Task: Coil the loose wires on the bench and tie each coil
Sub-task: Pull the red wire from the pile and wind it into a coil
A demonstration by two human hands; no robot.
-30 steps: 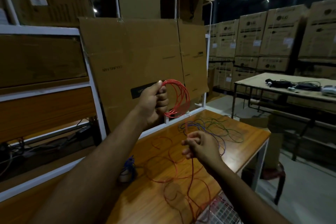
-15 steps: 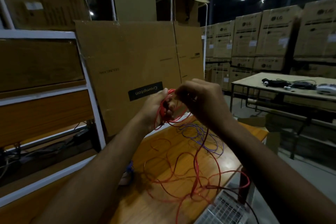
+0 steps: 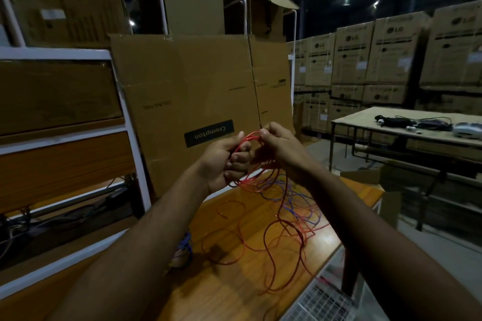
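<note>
A partly wound red wire coil [image 3: 247,180] hangs in the air above the wooden bench [image 3: 229,292]. My left hand [image 3: 224,161] grips its left side. My right hand [image 3: 281,148] pinches the red wire at the top of the coil, touching the left hand. The loose tail of the red wire [image 3: 284,245] trails down from the coil and sprawls in loops over the bench. A tangle of blue wire [image 3: 300,198] lies on the bench behind it, partly hidden by my right forearm.
A small blue bundle [image 3: 186,245] sits on the bench by my left forearm. A wire mesh basket [image 3: 320,302] is at the bench's near right corner. Cardboard boxes [image 3: 193,91] and a white shelf frame [image 3: 130,122] stand behind. Another table [image 3: 407,125] is at right.
My right hand has risen from low over the bench to the coil and now meets my left hand there. The loose red wire was drawn up with it.
</note>
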